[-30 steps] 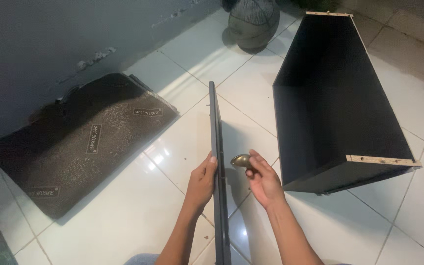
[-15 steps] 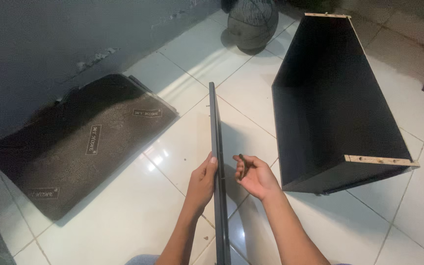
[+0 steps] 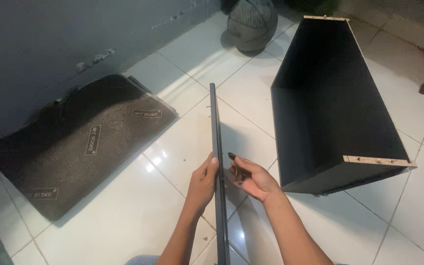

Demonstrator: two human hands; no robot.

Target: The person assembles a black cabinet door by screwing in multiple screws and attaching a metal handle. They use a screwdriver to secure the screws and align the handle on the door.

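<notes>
Thin black wooden panel (image 3: 215, 147) on edge, our left hand (image 3: 203, 182) gripping it; right hand (image 3: 251, 177) just opened, small brass fitting gone from view.

A glossy white tiled floor (image 3: 123, 216) with thin dark grout lines fills most of the frame and catches bright glare near the centre. A dull grey painted wall (image 3: 50, 44) runs along the upper left. Below it lies a dark brown rectangular doormat (image 3: 74, 147). A dim grey ball (image 3: 252, 24) rests at top centre.
</notes>
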